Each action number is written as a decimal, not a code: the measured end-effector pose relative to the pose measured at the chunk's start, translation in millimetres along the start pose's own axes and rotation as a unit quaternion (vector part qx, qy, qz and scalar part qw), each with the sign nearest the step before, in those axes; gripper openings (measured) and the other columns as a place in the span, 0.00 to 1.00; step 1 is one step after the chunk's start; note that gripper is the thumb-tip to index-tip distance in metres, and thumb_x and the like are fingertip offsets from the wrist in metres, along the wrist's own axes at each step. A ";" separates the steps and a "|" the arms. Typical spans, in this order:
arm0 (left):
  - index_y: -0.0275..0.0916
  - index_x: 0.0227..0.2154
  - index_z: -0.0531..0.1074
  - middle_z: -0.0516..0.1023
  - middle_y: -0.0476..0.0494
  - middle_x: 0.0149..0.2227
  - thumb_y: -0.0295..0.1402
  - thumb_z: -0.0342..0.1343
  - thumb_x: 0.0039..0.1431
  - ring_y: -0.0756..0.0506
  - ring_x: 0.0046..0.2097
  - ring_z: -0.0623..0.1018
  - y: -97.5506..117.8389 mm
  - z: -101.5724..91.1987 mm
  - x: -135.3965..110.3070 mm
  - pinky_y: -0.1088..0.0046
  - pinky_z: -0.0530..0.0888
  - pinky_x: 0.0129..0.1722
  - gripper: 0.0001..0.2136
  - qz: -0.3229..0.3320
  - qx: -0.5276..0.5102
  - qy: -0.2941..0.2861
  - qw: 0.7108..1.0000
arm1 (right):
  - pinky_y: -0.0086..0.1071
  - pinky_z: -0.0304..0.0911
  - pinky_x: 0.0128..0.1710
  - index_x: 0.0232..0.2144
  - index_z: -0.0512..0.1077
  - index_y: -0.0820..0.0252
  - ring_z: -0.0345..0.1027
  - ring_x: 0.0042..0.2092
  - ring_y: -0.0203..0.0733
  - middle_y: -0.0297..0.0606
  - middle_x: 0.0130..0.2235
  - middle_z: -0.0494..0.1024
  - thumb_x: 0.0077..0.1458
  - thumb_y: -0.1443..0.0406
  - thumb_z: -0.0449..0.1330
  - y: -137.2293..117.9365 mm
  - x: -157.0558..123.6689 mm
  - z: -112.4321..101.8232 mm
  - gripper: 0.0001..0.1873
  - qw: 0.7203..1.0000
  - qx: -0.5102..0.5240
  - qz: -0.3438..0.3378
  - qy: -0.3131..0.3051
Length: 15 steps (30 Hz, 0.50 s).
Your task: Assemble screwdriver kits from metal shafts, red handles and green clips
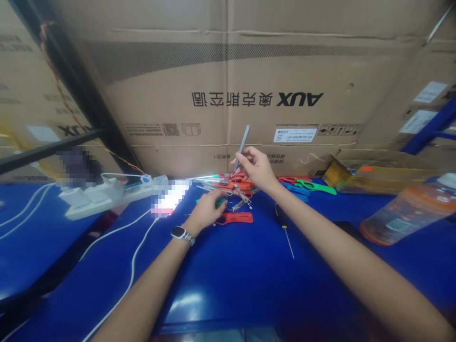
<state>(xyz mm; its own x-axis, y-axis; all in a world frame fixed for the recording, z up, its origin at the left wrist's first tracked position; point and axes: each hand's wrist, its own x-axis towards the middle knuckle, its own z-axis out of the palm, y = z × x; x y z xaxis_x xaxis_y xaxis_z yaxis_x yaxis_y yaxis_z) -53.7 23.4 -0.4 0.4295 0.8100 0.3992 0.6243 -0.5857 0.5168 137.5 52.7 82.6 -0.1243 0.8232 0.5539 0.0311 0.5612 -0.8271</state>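
Note:
My right hand pinches a slim grey metal tube, which points up and leans slightly right. Lower and to the left, my left hand is closed round a small green plastic piece, mostly hidden by the fingers. Between the hands lies a small clear part with thin wires. A red plastic handle piece rests on the table just right of my left hand. Behind both hands is a pile of long-nosed lighters with red and orange handles, partly covered by my right hand.
Green and blue handle pieces lie right of the pile. A screwdriver rests on the blue table. At right is a plastic jar; at left, a power strip with white cables and a lit phone. Cardboard stands behind.

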 end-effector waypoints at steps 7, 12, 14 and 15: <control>0.39 0.45 0.74 0.81 0.41 0.46 0.35 0.54 0.62 0.39 0.48 0.79 7.1 2.2 -0.4 0.62 0.73 0.49 0.12 -0.024 -0.029 0.028 0.999 | 0.23 0.59 0.14 0.33 0.62 0.56 0.72 0.25 0.33 0.37 0.31 0.79 0.55 0.46 0.61 -11.5 10.1 1.0 0.21 0.998 0.024 -0.012 0.056; 0.38 0.47 0.72 0.80 0.39 0.46 0.41 0.57 0.60 0.40 0.46 0.79 9.1 5.7 -0.4 0.63 0.74 0.46 0.16 -0.037 -0.047 0.059 0.996 | 0.24 0.59 0.15 0.32 0.62 0.56 0.69 0.23 0.31 0.33 0.28 0.77 0.55 0.48 0.61 -20.4 15.5 2.9 0.20 0.998 0.025 0.000 0.056; 0.39 0.49 0.71 0.79 0.39 0.48 0.41 0.58 0.60 0.40 0.45 0.79 9.5 6.9 -0.9 0.63 0.74 0.45 0.18 -0.028 -0.046 0.072 0.996 | 0.24 0.58 0.15 0.32 0.63 0.56 0.67 0.22 0.31 0.32 0.27 0.76 0.55 0.48 0.61 -23.2 15.7 5.1 0.19 0.999 0.022 0.006 0.049; 0.38 0.50 0.71 0.78 0.38 0.48 0.40 0.57 0.60 0.40 0.45 0.79 9.7 7.0 -1.4 0.64 0.74 0.44 0.18 -0.025 -0.047 0.078 0.996 | 0.24 0.58 0.16 0.32 0.64 0.56 0.66 0.22 0.30 0.32 0.27 0.76 0.55 0.48 0.61 -24.3 15.2 6.3 0.19 0.999 0.017 0.009 0.046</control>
<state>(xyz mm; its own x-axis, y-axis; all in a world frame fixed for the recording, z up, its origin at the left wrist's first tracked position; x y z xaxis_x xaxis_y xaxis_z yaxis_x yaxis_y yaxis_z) -43.6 16.8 -1.3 0.2885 0.8280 0.4808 0.5753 -0.5513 0.6042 128.6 51.0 110.5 -0.0328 0.8385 0.5439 -0.0024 0.5442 -0.8390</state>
